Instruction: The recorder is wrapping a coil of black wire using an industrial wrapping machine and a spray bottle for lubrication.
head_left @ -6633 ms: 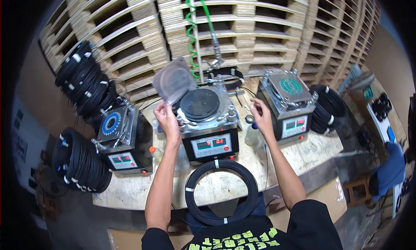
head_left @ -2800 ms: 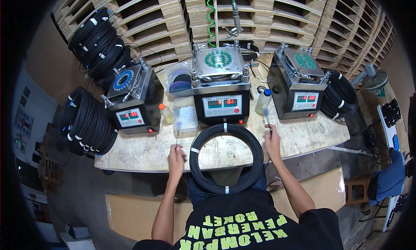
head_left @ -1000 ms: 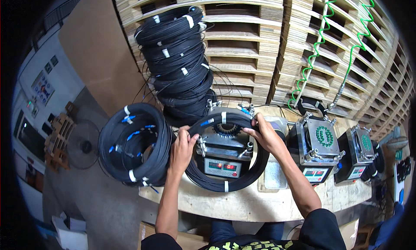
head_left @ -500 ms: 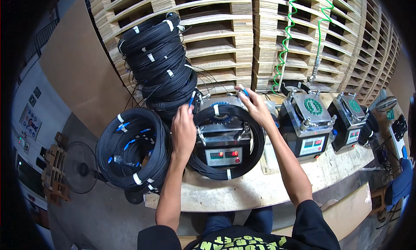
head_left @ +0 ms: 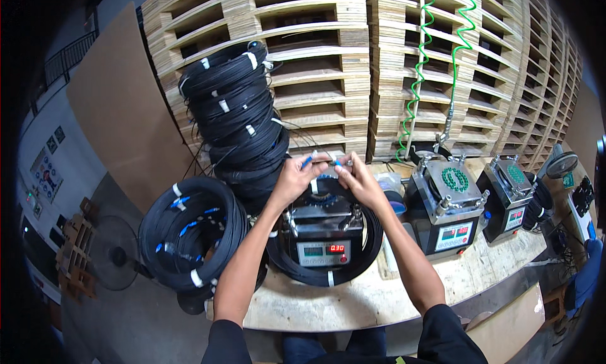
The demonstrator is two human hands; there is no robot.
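My left hand (head_left: 292, 179) is closed on a blue connector (head_left: 307, 160), a small plug like those on fibre cables. Close beside it, my right hand (head_left: 361, 186) pinches another blue connector (head_left: 337, 164). Both hands are raised over the far part of a metal-topped polishing machine (head_left: 324, 234) with a lit display on its front. A coil of black cable (head_left: 374, 247), bound with white ties, rings the machine and leans around its front. My fingers hide part of the machine's top and the fine detail at the connector tips.
On the left stands a wide stack of black cable coils (head_left: 233, 238) with blue connectors inside. Behind it rises a taller coil stack (head_left: 237, 115). Two more machines (head_left: 451, 203) (head_left: 510, 197) stand right on the wooden table (head_left: 303, 313). Pallets (head_left: 309, 67) and green spiral hoses (head_left: 420, 67) are behind.
My hands have come together from either side of the machine, bringing the two connectors close to each other. The middle machine's display reads differently. The view has tilted slightly.
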